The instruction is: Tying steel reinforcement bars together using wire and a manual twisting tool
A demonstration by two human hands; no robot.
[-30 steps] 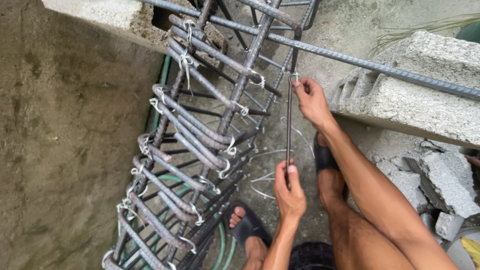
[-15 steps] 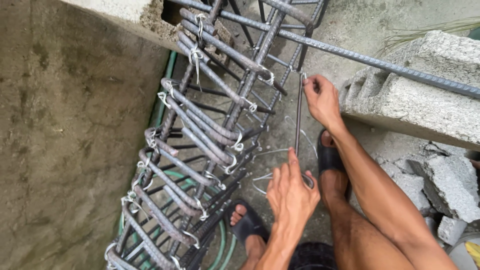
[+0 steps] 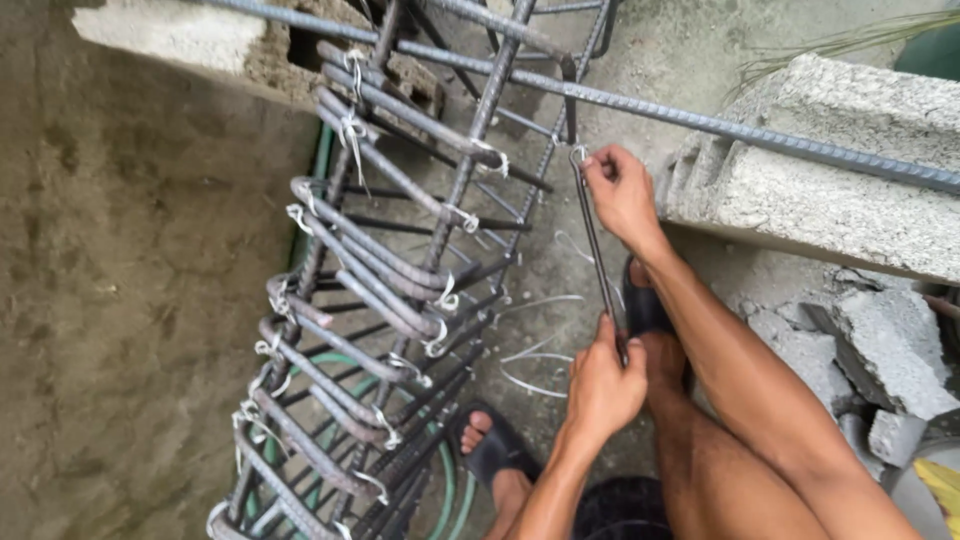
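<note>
A rusty rebar cage (image 3: 400, 290) of long bars and bent stirrups tied with pale wire runs from the top middle down to the lower left. My left hand (image 3: 603, 385) grips the near end of a thin metal rod tool (image 3: 595, 250). The rod's far hooked end meets a tie wire at a long rebar bar (image 3: 720, 125) that crosses the cage. My right hand (image 3: 620, 195) pinches that wire at the hook, fingers closed on it.
Broken concrete blocks (image 3: 810, 190) lie on the right, with rubble (image 3: 890, 350) below them. Another concrete block (image 3: 180, 35) supports the cage at the top left. Loose wire pieces (image 3: 535, 365) lie on the ground. A green hose (image 3: 440, 480) and my sandalled feet (image 3: 495, 450) are underneath.
Both hands have stayed on the rod and the wire. The view has shifted slightly, and my left hand has slid a little along the rod.
</note>
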